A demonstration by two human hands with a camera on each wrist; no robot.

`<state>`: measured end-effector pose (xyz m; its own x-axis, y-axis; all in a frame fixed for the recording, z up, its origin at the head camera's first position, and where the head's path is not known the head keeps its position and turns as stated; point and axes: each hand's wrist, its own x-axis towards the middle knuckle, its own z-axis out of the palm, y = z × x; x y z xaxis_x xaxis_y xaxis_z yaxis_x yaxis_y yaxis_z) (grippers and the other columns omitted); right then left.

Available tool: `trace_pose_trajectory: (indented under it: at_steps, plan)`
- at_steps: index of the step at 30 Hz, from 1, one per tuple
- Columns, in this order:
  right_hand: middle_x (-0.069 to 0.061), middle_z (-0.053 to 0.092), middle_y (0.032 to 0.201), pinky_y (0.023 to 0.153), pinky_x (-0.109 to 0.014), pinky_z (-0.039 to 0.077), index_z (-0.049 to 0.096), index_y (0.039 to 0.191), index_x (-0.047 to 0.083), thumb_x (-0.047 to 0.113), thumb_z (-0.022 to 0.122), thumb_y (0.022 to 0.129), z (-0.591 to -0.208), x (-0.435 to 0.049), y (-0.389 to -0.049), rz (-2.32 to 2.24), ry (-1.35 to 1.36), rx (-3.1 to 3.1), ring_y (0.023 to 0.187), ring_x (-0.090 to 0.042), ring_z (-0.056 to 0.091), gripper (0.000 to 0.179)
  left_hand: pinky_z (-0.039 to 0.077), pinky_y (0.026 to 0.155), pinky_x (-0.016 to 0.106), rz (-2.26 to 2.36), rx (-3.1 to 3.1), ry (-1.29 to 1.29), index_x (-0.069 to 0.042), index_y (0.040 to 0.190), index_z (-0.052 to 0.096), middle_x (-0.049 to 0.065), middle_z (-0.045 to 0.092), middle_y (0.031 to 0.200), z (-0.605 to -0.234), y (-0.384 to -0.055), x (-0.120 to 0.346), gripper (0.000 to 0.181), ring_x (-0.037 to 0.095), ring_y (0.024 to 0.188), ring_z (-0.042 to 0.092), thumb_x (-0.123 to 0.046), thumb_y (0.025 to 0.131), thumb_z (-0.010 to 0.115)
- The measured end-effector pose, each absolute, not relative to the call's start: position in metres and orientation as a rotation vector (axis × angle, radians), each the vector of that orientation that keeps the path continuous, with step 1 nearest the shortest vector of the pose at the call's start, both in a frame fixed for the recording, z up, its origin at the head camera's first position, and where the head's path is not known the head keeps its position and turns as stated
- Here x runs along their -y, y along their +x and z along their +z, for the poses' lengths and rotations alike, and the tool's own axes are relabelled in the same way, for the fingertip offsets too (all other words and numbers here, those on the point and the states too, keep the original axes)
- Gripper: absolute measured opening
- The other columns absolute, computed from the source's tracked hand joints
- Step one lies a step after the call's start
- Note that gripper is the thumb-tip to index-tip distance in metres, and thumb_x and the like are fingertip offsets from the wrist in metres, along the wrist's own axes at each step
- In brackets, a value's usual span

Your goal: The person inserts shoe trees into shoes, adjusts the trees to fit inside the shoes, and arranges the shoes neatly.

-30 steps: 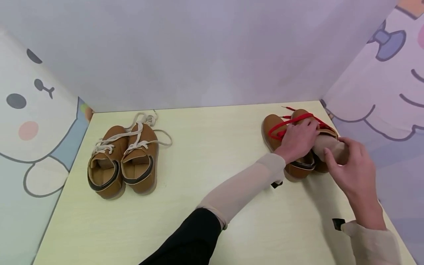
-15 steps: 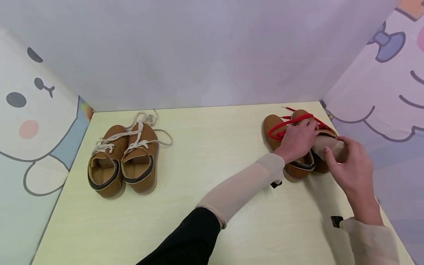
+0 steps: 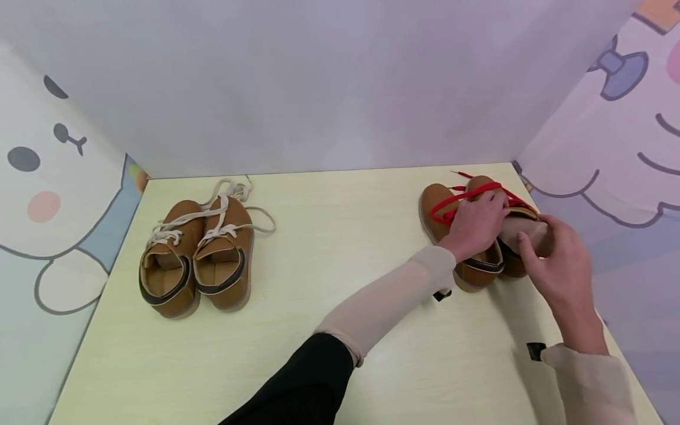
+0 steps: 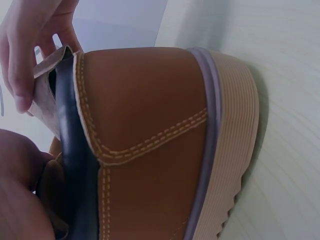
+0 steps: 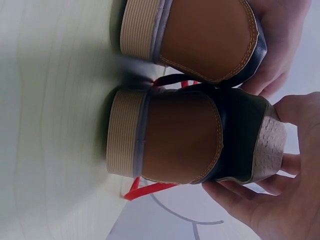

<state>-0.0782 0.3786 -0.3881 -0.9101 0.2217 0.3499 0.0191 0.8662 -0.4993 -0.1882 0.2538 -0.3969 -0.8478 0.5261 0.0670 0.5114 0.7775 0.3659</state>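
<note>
Two brown shoes with red laces stand side by side at the right of the table, heels toward me. Into the right-hand shoe [image 3: 513, 264] goes a beige insole [image 3: 523, 230], its heel end still sticking up out of the opening. My right hand [image 3: 565, 265] holds that end between thumb and fingers; the insole's dark side [image 5: 243, 135] faces the right wrist camera. My left hand [image 3: 476, 223] grips the same shoe at its tongue, beside the red laces [image 3: 442, 206], its fingertips partly hidden. Below my left wrist is the neighbouring shoe [image 3: 477, 277].
A second pair of brown shoes [image 3: 223, 265] with loose off-white laces [image 3: 225, 203] stands at the left of the pale table [image 3: 319, 254]. A plain wall [image 3: 319, 88] rises behind the table, with cartoon-printed walls [image 3: 611, 147] at both sides.
My right hand has shifted slightly forward and left, and the insole's heel end has moved a little with it toward the shoe. My left hand stays nearly where it was.
</note>
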Motion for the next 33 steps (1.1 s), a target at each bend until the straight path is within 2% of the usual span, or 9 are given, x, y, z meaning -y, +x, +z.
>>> trace_pose_trajectory:
  at_steps: [7,14,18,27,33]
  plan:
    - [-0.038,0.055,0.140,0.101,-0.074,0.038,0.048,0.149,-0.005,0.026,0.064,0.101,-0.392,-0.381,-0.084,0.682,-0.209,2.717,0.124,-0.058,0.050,0.059,0.048,0.093,0.025,0.597,-2.919,0.828,-0.035,0.131,0.055,-0.020,0.059,0.130,-0.399,-0.190,-0.254,0.026,0.000,0.102,0.067,-0.047,0.109,0.045]
    - [-0.040,0.057,0.135,0.101,-0.072,0.038,0.050,0.146,-0.006,0.023,0.066,0.100,-0.395,-0.382,-0.089,0.688,-0.173,2.700,0.121,-0.059,0.052,0.057,0.049,0.094,0.026,0.575,-2.921,0.870,-0.034,0.131,0.055,-0.020,0.059,0.131,-0.399,-0.189,-0.253,0.027,0.000,0.109,0.066,-0.046,0.110,0.043]
    - [-0.041,0.057,0.134,0.100,-0.073,0.037,0.050,0.147,-0.006,0.021,0.066,0.100,-0.399,-0.383,-0.093,0.686,-0.151,2.692,0.119,-0.061,0.051,0.057,0.049,0.094,0.025,0.570,-2.917,0.878,-0.035,0.131,0.055,-0.019,0.059,0.133,-0.399,-0.189,-0.253,0.027,-0.001,0.106,0.066,-0.046,0.110,0.044]
    - [-0.028,0.047,0.157,0.107,-0.077,0.033,0.045,0.154,-0.001,0.022,0.065,0.102,-0.407,-0.388,-0.100,0.644,-0.155,2.729,0.126,-0.066,0.044,0.059,0.051,0.097,0.026,0.525,-2.915,0.888,-0.036,0.133,0.054,-0.019,0.060,0.133,-0.399,-0.189,-0.253,0.028,-0.001,0.107,0.066,-0.047,0.109,0.045]
    - [-0.029,0.045,0.158,0.109,-0.076,0.031,0.042,0.156,0.000,0.023,0.066,0.103,-0.409,-0.388,-0.105,0.662,-0.151,2.754,0.126,-0.066,0.044,0.062,0.051,0.099,0.027,0.513,-2.907,0.871,-0.037,0.133,0.053,-0.019,0.061,0.131,-0.397,-0.189,-0.253,0.028,-0.003,0.114,0.062,-0.048,0.108,0.046]
